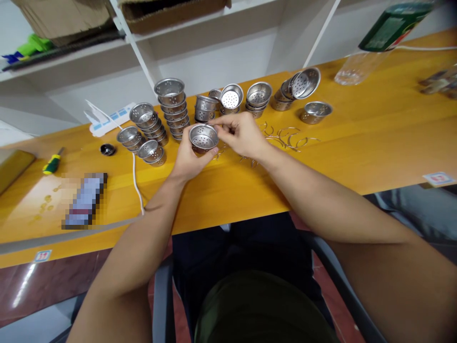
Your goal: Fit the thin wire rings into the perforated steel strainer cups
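A small perforated metal strainer basket is in my left hand, its open top facing me. The thumb lies along its near side. My right hand is closed in a pinch at the basket's right rim; whatever sits between its fingertips is too small to make out. Thin curved metal wires lie loose on the table to the right of and below that hand. Just behind the left hand rises a tall stack of similar strainer baskets. Further baskets stand stacked along the back.
A single basket stands at right, near a plastic bottle. At left are shorter stacks, a power strip, a white cable, a screwdriver and a blurred phone. Shelves line the back.
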`<state>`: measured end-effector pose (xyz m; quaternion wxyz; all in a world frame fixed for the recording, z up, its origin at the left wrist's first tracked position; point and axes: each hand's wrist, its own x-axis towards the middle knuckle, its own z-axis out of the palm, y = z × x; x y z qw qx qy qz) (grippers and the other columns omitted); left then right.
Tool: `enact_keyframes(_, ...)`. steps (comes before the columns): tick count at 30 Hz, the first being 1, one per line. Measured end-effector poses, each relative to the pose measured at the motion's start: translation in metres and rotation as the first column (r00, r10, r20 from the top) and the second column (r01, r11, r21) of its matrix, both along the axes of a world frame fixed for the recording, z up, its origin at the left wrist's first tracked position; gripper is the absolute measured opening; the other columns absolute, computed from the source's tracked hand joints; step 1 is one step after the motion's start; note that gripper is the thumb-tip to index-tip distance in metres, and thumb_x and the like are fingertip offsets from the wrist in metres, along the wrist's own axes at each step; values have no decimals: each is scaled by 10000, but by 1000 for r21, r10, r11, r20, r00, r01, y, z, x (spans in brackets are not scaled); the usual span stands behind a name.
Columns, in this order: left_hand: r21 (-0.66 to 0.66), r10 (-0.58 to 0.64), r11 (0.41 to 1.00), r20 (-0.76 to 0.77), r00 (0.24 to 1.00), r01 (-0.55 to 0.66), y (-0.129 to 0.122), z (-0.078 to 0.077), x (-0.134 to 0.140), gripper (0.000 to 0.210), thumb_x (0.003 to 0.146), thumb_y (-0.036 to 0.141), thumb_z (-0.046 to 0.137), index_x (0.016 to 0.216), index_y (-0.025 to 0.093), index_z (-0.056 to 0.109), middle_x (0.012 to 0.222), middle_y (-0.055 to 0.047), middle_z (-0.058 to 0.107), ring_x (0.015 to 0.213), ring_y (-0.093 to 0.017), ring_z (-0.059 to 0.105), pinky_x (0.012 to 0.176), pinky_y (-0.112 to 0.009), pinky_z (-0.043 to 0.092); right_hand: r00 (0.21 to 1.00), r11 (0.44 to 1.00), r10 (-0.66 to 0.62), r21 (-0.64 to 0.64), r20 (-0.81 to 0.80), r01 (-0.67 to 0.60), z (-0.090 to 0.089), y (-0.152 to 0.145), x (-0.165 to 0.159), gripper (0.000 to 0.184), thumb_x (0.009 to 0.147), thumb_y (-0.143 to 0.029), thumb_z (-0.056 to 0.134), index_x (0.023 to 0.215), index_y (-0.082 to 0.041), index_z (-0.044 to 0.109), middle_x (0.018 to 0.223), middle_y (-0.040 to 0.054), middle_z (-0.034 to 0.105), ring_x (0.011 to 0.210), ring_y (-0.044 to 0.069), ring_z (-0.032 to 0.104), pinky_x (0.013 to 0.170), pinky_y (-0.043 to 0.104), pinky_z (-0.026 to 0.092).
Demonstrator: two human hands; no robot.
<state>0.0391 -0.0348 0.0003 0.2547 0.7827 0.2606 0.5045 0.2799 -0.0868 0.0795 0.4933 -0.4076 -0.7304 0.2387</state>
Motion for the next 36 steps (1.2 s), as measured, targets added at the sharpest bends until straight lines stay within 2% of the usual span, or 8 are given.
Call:
enact_keyframes(8, -39, 20, 999, -15, 1000, -21, -13, 10, 5, 1220, 828, 1026, 1061, 1671, 293, 571, 1589, -148, 781, 1480, -384, 856, 1353, -581, 698, 992, 993, -111, -45, 59, 114, -1, -7, -12, 351, 1073, -396, 877, 1398, -280, 939, 828, 4, 666, 857, 300, 698, 933, 496, 673)
enact_keyframes(11, -77, 74, 994, -15, 997, -75, -18, 14, 7, 1177, 800, 1038, 1067, 1592, 278, 642, 1455, -110, 829, 1316, -349, 894, 1246, -567, 745, 996, 994, -87, -58, 24, 89, -1, -8, -16, 238, 1054, -352, 883, 1284, -297, 914, 821, 1, 660, 825, 288, 675, 912, 498, 683)
enact_keyframes(14, -95, 70, 993, -8, 998, -71, -23, 19, 7, 1057, 872, 1031, 1021, 1520, 256, 711, 1368, -104, 864, 1200, -314, 895, 1152, -534, 771, 996, 994, 25, -101, -90, -34, 5, -7, -10, 116, 1076, -399, 882, 1090, -284, 871, 816, 18, 686, 779, 255, 642, 786, 447, 640)
enact_keyframes(17, -113, 27, 993, 16, 1000, -25, -24, 22, 6, 983, 943, 1027, 963, 1493, 246, 730, 1353, -115, 883, 1170, -299, 899, 1139, -520, 769, 950, 946, 251, -162, -185, -281, 14, -4, 6, 358, 1078, -605, 977, 1029, -270, 860, 801, 26, 725, 710, 216, 630, 665, 390, 557)
enact_keyframes(19, -124, -8, 992, 29, 1000, 11, -23, 21, 6, 966, 951, 1013, 969, 1497, 253, 727, 1360, -117, 890, 1172, -297, 907, 1144, -523, 770, 903, 890, 372, -193, -214, -412, 19, -3, 15, 558, 956, -770, 1104, 1028, -272, 864, 772, 10, 732, 655, 193, 621, 625, 369, 533)
enact_keyframes(21, -134, -45, 990, 39, 998, 50, -22, 19, 5, 964, 939, 976, 1009, 1518, 263, 718, 1390, -123, 894, 1198, -305, 917, 1136, -521, 781, 882, 867, 408, -202, -235, -455, 20, -2, 18, 711, 817, -879, 1179, 1014, -277, 856, 743, -5, 719, 622, 182, 617, 600, 363, 533)
enact_keyframes(29, -131, -17, 991, -4, 1000, 16, -22, 16, 4, 934, 949, 758, 1119, 1597, 256, 672, 1504, -135, 870, 1362, -346, 917, 1245, -532, 784, 914, 929, 307, -128, -264, -348, 14, -9, -1, 800, 817, -1011, 1113, 958, -293, 790, 716, -14, 645, 623, 188, 571, 562, 365, 524)
enact_keyframes(36, -61, 60, 996, -93, 994, -65, -27, 25, 1, 826, 1026, 727, 1059, 1566, 237, 671, 1447, -116, 879, 1295, -303, 914, 1232, -472, 773, 923, 937, 321, -70, -213, -342, 7, -5, -2, 842, 827, -1040, 1085, 978, -269, 782, 804, 16, 753, 718, 201, 662, 651, 355, 592)
